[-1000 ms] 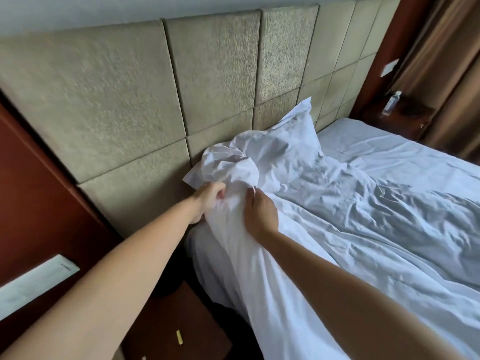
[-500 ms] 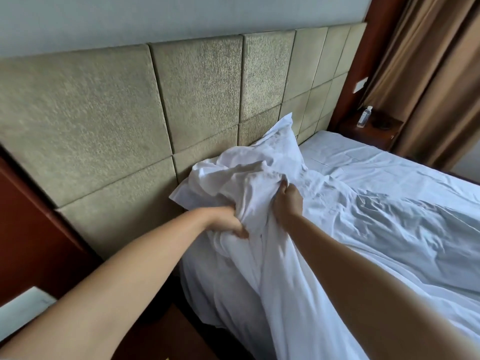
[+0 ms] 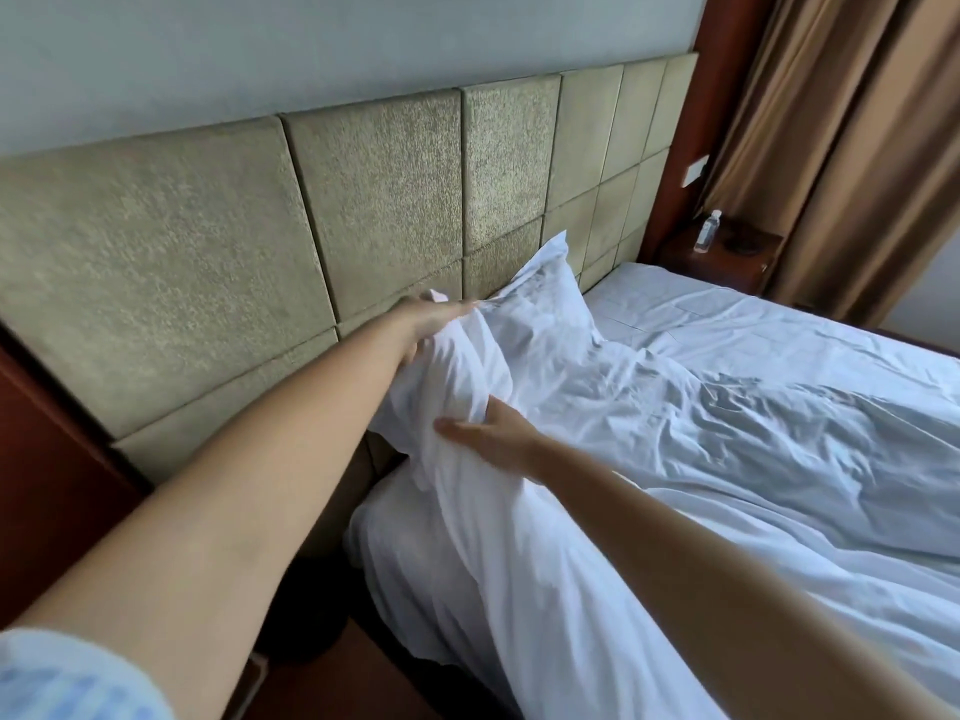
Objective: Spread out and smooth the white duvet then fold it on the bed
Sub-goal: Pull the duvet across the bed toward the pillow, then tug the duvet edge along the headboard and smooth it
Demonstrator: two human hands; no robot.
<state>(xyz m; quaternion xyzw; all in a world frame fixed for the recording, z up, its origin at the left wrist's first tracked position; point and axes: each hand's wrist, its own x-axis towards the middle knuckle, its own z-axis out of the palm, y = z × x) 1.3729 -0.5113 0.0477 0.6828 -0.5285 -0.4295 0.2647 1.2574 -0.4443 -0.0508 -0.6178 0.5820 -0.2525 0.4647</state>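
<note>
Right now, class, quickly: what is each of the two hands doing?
Left hand: closed, gripping the top corner of the white duvet.
Right hand: open, fingers flat, pressing on the duvet.

I see my left hand (image 3: 431,324) gripping the bunched top corner of the white duvet (image 3: 675,459) up near the padded headboard (image 3: 363,200), while my right hand (image 3: 493,433) lies flat on the fabric just below it. A pillow (image 3: 540,298) leans on the headboard just beyond both hands, and past them the duvet lies rumpled across the bed (image 3: 701,314).
</note>
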